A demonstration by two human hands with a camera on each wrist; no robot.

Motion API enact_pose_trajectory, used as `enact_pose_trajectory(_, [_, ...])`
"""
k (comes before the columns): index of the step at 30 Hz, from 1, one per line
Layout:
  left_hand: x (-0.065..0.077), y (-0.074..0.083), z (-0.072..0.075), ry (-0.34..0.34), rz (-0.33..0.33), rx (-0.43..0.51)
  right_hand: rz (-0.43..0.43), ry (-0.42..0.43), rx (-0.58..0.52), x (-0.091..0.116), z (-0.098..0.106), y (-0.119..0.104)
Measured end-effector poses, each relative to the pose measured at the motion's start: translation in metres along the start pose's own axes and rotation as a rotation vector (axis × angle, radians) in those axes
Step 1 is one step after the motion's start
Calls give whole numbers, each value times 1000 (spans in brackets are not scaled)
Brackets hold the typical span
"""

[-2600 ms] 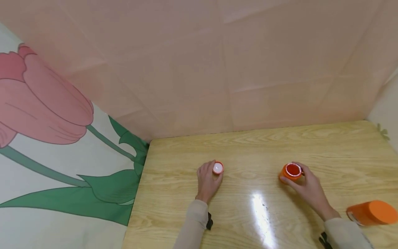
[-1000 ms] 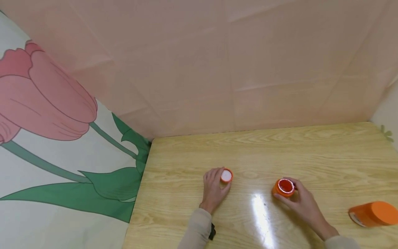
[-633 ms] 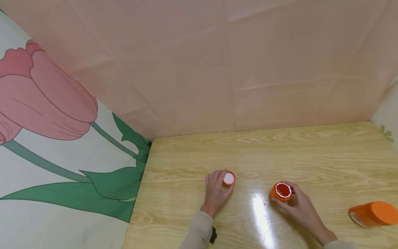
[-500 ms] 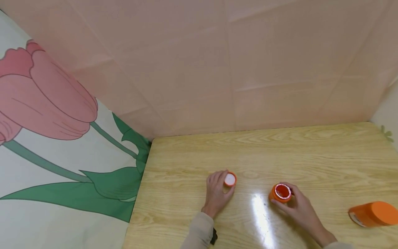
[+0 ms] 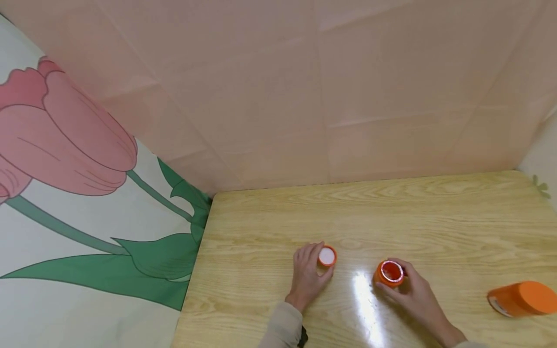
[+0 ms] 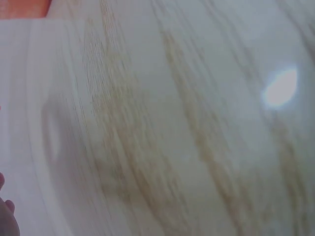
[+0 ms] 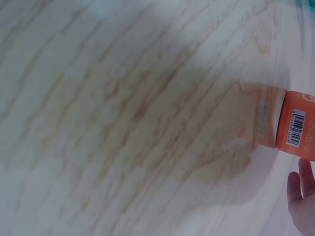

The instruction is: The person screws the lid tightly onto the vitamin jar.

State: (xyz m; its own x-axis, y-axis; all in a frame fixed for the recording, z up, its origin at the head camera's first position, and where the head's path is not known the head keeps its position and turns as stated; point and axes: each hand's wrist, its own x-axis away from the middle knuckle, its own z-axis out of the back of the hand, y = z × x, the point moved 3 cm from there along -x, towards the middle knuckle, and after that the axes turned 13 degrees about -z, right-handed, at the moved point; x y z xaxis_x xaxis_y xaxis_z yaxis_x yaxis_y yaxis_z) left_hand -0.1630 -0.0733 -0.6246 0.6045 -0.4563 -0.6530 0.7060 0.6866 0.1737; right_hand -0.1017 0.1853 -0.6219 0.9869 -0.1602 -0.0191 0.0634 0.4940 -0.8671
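In the head view my left hand [image 5: 308, 276] pinches a small round lid [image 5: 327, 256], its white inner face up inside an orange rim. Only a bit of that hand's fingers [image 6: 7, 220] enters the left wrist view. To the right, my right hand [image 5: 417, 295] grips an orange jar [image 5: 379, 279] from its right side, thumb in front and fingers behind. The jar's mouth is uncovered, with a shiny pale rim and a red-orange inside. In the right wrist view a barcode label shows on the orange jar [image 7: 296, 128] beside the fingers. Lid and jar are apart.
A larger orange container [image 5: 520, 298] with a flat orange top stands at the right of the wooden table [image 5: 370, 208]. A pinkish cloth [image 5: 270, 111] hangs behind the table, and a tulip-printed cloth [image 5: 143, 222] hangs at the left. Light glares off the tabletop between the hands.
Both hands have come nearer each other and toward the person. The left hand brings the lid to the right; the right hand brings the jar to the left. The larger container stays put.
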Motion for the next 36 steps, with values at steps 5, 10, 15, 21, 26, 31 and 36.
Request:
enact_pose_trajectory(5, [1, 3, 1, -3, 4, 21, 11, 3, -2, 1, -2, 0])
enact_pose_trajectory(10, [1, 7, 1, 9, -10, 22, 8, -6, -5, 3, -4, 0])
enact_pose_trajectory(15, [2, 12, 4, -1, -17, 40, 0, -21, -18, 5, -6, -1])
enact_pose_trajectory(21, [1, 16, 5, -5, -30, 49, 21, -22, -28, 8, -8, -4])
enact_pose_trajectory(26, [2, 20, 7, -17, -32, 79, 31, -27, -33, 11, -8, -5])
enact_pose_trajectory(31, [4, 24, 9, -25, -33, 103, 35, -42, -42, 14, -10, -5])
enact_pose_trajectory(36, [5, 26, 10, -4, -49, 104, 64, -70, -56, 15, -10, -3])
